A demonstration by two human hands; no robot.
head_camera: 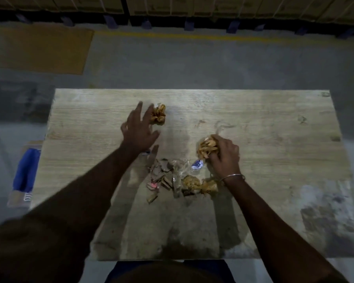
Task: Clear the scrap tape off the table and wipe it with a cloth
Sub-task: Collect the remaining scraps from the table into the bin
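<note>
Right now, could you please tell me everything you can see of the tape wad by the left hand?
The tape wad is a crumpled ball of glossy brown tape, folded on itself. It sits on the wooden table, toward the far edge. The left hand, fingers spread, reaches beside it; motion blur hides whether they touch.

A brown mat (43, 51) lies on the grey floor (172, 64), beside a yellow line (182, 36).

Two hands, four crumpled brown tape wads (158, 114), one table (274, 139), and one heap of small scraps (161, 176).
</note>
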